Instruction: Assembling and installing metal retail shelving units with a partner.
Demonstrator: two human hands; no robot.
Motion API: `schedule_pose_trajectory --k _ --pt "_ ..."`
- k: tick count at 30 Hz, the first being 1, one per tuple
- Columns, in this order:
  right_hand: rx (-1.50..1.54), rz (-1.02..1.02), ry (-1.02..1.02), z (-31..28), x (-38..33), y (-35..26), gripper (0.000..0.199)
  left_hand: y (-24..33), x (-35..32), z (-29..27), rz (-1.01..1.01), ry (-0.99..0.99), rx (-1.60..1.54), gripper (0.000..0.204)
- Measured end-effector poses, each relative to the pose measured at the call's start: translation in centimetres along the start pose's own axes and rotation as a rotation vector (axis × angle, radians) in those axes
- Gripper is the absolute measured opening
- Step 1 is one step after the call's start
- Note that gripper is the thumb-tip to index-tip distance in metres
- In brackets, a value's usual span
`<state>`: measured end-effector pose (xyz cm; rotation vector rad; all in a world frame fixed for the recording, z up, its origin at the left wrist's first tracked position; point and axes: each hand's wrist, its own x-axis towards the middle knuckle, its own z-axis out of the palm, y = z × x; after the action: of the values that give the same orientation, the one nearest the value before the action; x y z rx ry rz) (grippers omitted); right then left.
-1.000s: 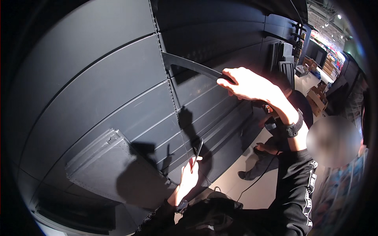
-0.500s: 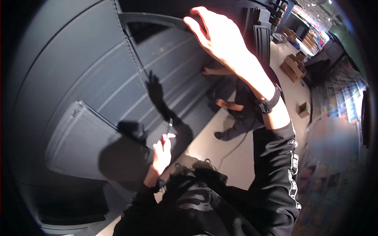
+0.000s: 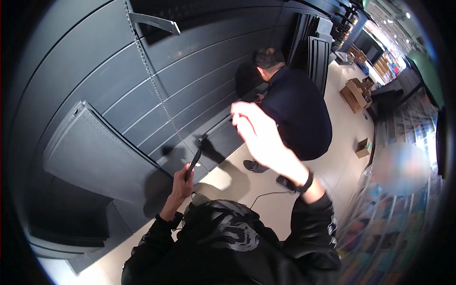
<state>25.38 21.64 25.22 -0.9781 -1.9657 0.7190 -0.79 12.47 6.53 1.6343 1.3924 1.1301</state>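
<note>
In my left hand (image 3: 179,184) is a dark, narrow, tapered piece that looks like a shelf bracket (image 3: 195,160); it points up and away from me, with my fingers closed round its lower end. My right hand (image 3: 259,135) is raised in front of the crouching co-worker. Its fingers are loosely bent with a gap at the thumb, nothing shows in them, and bright light washes out their detail. At the upper left, another shelf bracket (image 3: 154,21) juts from a slotted upright (image 3: 153,80) on the grey wall panels, apart from both hands.
A co-worker in dark clothes (image 3: 299,111) crouches by the wall's base. To my left a grey shelf panel (image 3: 102,154) sticks out. Dark panels (image 3: 317,61) lean farther along. Cardboard boxes (image 3: 355,95) stand on the floor, where a thin cable (image 3: 266,194) lies. Plastic-wrapped goods (image 3: 394,228) line the right.
My right hand has come down from the bracket on the wall, leaving its tip exposed. My left hand has moved slightly left and up, its bracket showing more fully. The co-worker is now in fuller view.
</note>
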Motion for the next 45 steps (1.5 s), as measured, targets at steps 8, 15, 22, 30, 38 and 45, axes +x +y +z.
schedule_pose_trajectory --k 8,15,22,30,38,45 --pt "1.103 0.891 -0.345 0.8 -21.6 8.6 0.074 4.2 -5.8 10.7 0.104 -0.233 0.141 0.032" --pt "1.196 1.07 -0.869 -2.6 -28.1 10.1 0.051 3.7 -9.5 16.6 0.266 -0.862 0.438 0.054" --pt "1.033 1.13 -0.911 0.3 -33.0 11.2 0.025 2.3 -9.6 18.8 0.44 -0.744 0.673 0.063" --pt "0.329 0.801 -0.715 1.0 -34.9 10.1 0.035 1.8 -12.5 17.6 0.234 -0.567 0.501 0.04" --pt "0.412 0.756 -0.621 1.1 -37.7 10.0 0.03 3.0 -13.0 15.5 -0.19 -0.391 0.288 0.04" --pt "0.274 0.984 -0.696 0.1 -38.6 9.1 0.035 2.8 -14.3 15.5 -0.145 -0.368 0.219 0.033"
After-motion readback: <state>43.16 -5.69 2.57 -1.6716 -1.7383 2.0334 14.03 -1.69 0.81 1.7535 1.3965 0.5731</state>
